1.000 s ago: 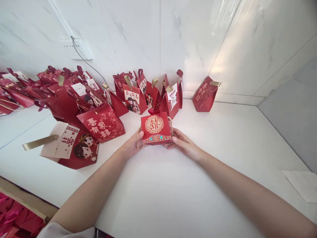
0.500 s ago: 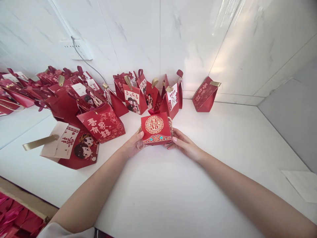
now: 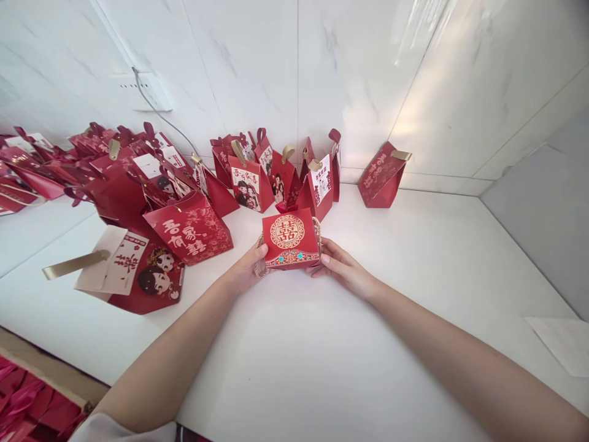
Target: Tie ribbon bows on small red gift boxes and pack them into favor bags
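A small red gift box (image 3: 289,239) with a gold round emblem and a patterned lower band stands on the white counter (image 3: 322,356). My left hand (image 3: 246,270) grips its left side, thumb by the twisted cord handle. My right hand (image 3: 343,270) holds the right side, fingers curled against the box. Both forearms reach in from the bottom edge.
Several red gift bags (image 3: 280,175) stand behind the box along the marble wall. A large heap of them (image 3: 119,178) fills the left, one lying flat with cartoon figures (image 3: 138,276). A lone bag (image 3: 381,175) leans at the back right. A white sheet (image 3: 561,344) lies far right.
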Available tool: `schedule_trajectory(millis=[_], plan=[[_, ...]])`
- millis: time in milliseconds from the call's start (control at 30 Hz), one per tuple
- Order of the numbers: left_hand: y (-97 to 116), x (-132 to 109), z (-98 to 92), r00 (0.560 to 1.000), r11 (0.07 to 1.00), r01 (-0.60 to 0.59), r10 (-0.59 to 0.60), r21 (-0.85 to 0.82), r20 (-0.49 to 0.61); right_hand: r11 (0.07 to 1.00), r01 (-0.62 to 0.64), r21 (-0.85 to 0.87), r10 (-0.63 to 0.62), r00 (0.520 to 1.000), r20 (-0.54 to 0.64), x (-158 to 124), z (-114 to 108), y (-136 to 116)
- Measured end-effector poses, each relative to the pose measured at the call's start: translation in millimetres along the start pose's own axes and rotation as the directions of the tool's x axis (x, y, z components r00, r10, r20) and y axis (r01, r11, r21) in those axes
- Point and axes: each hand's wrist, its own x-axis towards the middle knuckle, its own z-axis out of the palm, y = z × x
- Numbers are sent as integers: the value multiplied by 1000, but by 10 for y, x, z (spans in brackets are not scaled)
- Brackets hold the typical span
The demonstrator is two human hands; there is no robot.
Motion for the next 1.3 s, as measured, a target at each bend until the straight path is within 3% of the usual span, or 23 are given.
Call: schedule_trajectory(millis=[1300], plan=[[25, 1, 50, 1000, 1000, -9, 9, -20, -7, 1000, -3, -17, 2, 1000, -5, -11, 10, -27]])
